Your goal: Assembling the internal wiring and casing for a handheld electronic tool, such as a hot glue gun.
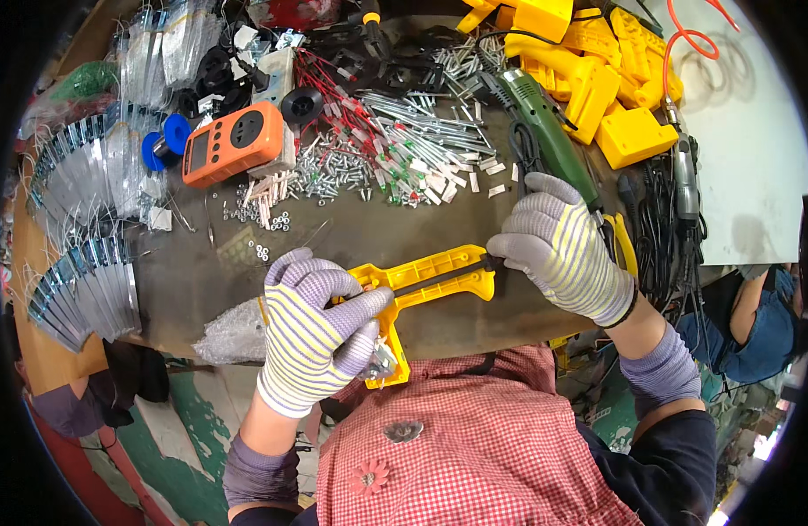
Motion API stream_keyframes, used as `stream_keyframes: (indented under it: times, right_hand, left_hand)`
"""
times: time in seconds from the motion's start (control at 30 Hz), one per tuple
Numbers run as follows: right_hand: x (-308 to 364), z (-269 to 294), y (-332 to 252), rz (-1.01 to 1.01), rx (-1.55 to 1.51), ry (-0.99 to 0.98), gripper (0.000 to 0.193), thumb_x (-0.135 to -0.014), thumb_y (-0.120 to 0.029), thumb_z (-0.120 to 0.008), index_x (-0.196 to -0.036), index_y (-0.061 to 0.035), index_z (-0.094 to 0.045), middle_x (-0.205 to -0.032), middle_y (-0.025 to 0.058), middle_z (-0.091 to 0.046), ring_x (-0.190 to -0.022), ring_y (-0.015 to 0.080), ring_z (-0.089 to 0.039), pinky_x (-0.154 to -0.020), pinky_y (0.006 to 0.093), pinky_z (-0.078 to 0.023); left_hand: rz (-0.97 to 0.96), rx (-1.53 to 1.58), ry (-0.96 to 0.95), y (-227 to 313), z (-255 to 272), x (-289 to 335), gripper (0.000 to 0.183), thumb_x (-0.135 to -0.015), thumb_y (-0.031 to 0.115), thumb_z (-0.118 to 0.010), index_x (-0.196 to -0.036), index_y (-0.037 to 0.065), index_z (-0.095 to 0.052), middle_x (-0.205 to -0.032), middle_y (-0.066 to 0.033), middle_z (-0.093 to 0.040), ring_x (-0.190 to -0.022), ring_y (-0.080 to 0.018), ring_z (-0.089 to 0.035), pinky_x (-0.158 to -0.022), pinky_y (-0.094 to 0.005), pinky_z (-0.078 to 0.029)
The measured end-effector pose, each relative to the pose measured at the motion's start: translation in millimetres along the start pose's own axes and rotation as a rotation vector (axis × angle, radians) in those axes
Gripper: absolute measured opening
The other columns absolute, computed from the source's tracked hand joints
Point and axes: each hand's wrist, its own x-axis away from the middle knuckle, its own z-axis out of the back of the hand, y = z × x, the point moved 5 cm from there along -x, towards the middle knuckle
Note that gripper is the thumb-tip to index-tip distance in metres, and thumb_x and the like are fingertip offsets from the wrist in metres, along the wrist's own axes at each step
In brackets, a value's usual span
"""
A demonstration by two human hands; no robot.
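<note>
At the lower centre of the frame, a red-and-white checked apron (456,430) covers the person's front, with two flower-shaped pieces on it. Just above it, the left hand (312,316), in a striped glove, has its grip closed on a yellow housing (472,282), thumb and fingers around its left end. The housing sits at the centre of the frame, its long part pointing right, a shorter part hanging down toward the apron. A black strip (430,279) lies along its inside. The right hand (562,241), gloved alike, has its fingers bent together at the strip's right end; I cannot tell whether that grip pinches it.

Beyond lies the dark tabletop (526,311). Left of the left hand is a clear plastic bag (233,335); a fan of flat strips (97,280) spreads at the left. Small nuts (281,222) lie left of centre, with a heap of screws (334,171) above them, beside an orange meter (224,140). Long bolts (421,123) fill the upper centre. A green tool (548,140) leans toward yellow shells (588,88) at upper right.
</note>
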Motion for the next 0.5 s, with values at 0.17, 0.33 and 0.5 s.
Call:
stream_keyframes:
  times: [0.17,0.33,0.5]
  right_hand:
    - [0,-1,-7,0.179,0.048,-0.012,0.027,-0.074,-0.019,-0.069,-0.100,-0.0139,-0.068,-0.092,0.0032,-0.063,-0.088,0.0235,-0.064,-0.093,0.0480,-0.054]
    - [-19,-12,-15,-0.111,-0.174,-0.023,0.026,-0.078,-0.020,-0.074,-0.099,-0.0081,-0.064,-0.097,0.0091,-0.066,-0.092,0.0301,-0.066,-0.083,0.0452,-0.054]
    - [-52,-29,-6,-0.440,-0.533,-0.461,0.026,-0.086,-0.019,-0.070,-0.106,-0.0038,-0.066,-0.094,0.0203,-0.070,-0.090,0.0404,-0.067,-0.080,0.0477,-0.053]
  left_hand:
    - [-0.007,-0.014,0.014,-1,-1,-1,0.030,-0.067,0.020,-0.072,-0.096,0.014,-0.076,-0.086,-0.0051,-0.057,-0.083,-0.0271,-0.058,-0.087,-0.0495,-0.043]
    - [-0.010,-0.005,0.015,-4,-2,-4,0.030,-0.066,0.017,-0.076,-0.095,0.016,-0.074,-0.087,-0.0051,-0.057,-0.078,-0.0269,-0.058,-0.079,-0.0485,-0.044]
    - [0.022,0.043,0.003,-6,-3,-1,0.029,-0.067,0.016,-0.074,-0.095,0.013,-0.074,-0.089,-0.0074,-0.057,-0.082,-0.0285,-0.057,-0.079,-0.0474,-0.044]
